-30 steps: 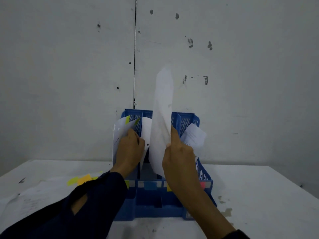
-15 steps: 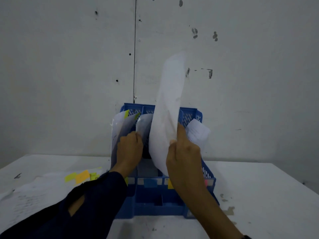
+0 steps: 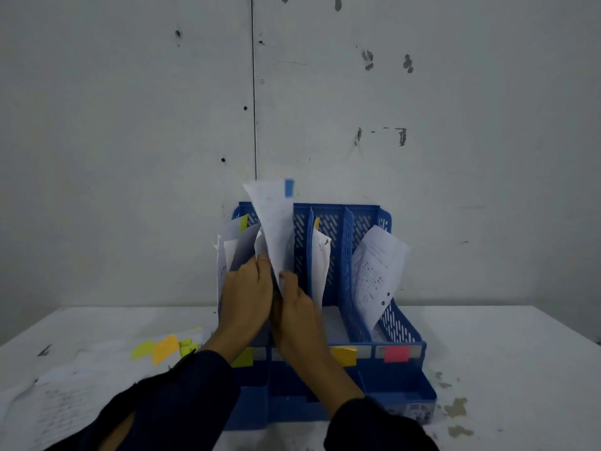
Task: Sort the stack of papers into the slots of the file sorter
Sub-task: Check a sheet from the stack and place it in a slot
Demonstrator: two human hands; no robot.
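1. The blue file sorter (image 3: pixel 370 281) stands at the back edge of the white table (image 3: pixel 520 353), against the wall
2. The right hand (image 3: pixel 297 307) pinches the lower edge of a sheet with a blue tab (image 3: pixel 276 229), which stands upright in the second slot from the left
3. The left hand (image 3: pixel 247 291) curls its fingers against the papers in the leftmost slot (image 3: pixel 232 245)
4. The stack of papers (image 3: pixel 65 385), with yellow tabs, lies near the table's left edge
5. A curled sheet (image 3: pixel 374 271) leans in the rightmost slot
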